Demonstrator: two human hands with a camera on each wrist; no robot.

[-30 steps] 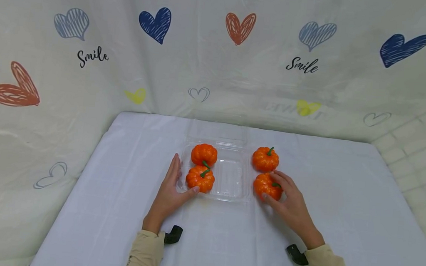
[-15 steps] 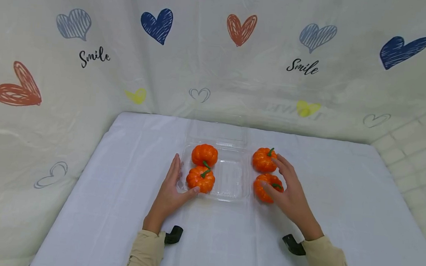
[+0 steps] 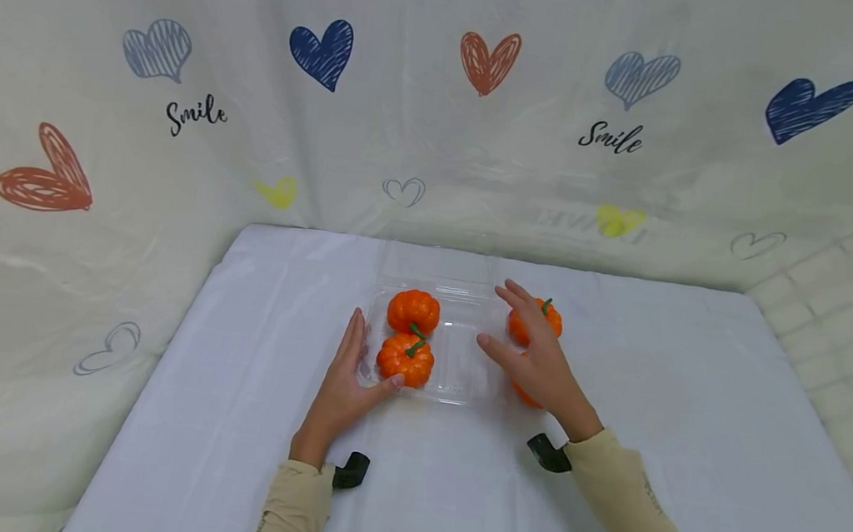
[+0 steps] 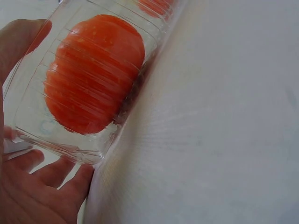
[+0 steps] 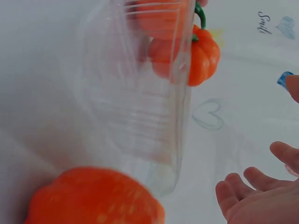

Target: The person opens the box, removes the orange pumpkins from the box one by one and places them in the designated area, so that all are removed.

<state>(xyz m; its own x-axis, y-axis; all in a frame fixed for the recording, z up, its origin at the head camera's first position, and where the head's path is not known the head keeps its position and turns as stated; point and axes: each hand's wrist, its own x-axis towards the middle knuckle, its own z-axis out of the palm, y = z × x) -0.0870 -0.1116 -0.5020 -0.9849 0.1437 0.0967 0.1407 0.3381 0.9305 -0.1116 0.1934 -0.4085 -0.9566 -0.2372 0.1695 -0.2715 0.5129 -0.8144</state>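
Observation:
On the table lies a clear plastic clamshell container (image 3: pixel 460 365). Two orange toy pumpkins with green stems fill its left half, a front pumpkin (image 3: pixel 405 363) and a back pumpkin (image 3: pixel 413 309). My left hand (image 3: pixel 341 401) holds the container's front left corner, thumb at the front edge and fingers along the left side. My right hand (image 3: pixel 544 371) hovers with spread fingers near the container's right edge, holding nothing. Under and behind it are two more pumpkins, partly hidden: a far pumpkin (image 3: pixel 553 316) and a near pumpkin (image 3: pixel 527 393).
The container's transparent lid (image 3: pixel 438 260) is folded back toward the curtain (image 3: pixel 330 150) printed with hearts. White cloth (image 3: pixel 685 420) covers the table. Dark camera mounts, a left mount (image 3: pixel 352 470) and a right mount (image 3: pixel 550 453), jut from the wrists.
My right hand has let go of the near right pumpkin and moved left and up toward the container, covering part of both right pumpkins. The left hand keeps its place.

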